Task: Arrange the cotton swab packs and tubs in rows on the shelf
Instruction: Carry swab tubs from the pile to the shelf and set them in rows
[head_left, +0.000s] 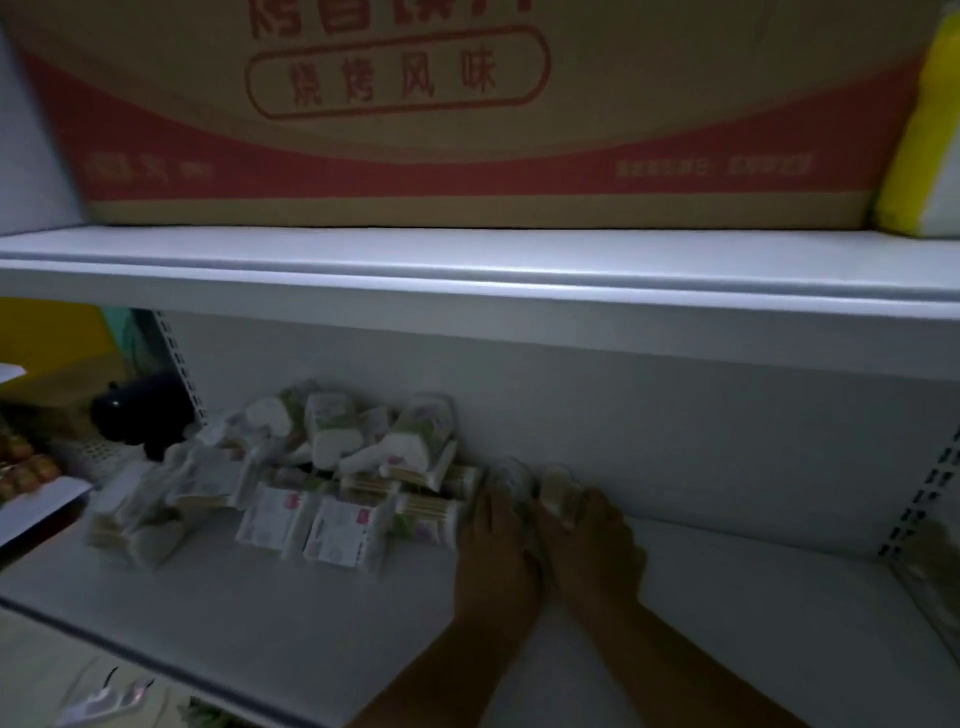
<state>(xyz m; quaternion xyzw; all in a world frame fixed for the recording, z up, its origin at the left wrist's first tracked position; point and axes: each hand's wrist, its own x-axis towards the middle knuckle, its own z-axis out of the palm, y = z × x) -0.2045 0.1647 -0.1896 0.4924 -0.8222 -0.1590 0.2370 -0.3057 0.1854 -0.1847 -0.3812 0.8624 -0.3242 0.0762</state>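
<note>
Cotton swab packs (291, 467), small white plastic-wrapped bundles with pale sticks showing at their ends, lie heaped on the white metal shelf (270, 613) in the head view, piled against its grey back panel. At the front of that heap two flat packs with red marks (311, 525) lie side by side. Just right of the heap, touching it, lies a round clear tub of swabs on its side (431, 514). Further right of the heap stand two small clear plastic tubs (535, 488), close together near the back panel. The left hand (493, 551) rests beside the sideways tub, its fingers reaching up around the nearer clear tub; the right hand (587, 540) lies just beside it, fingers curled over the other tub. The picture is dim and blurred, so one cannot tell how firmly either hand grips. Above the heap, on the upper shelf board, sits a large brown and red cardboard box (467, 130), with a yellow and white package (924, 156) at its right end.
</note>
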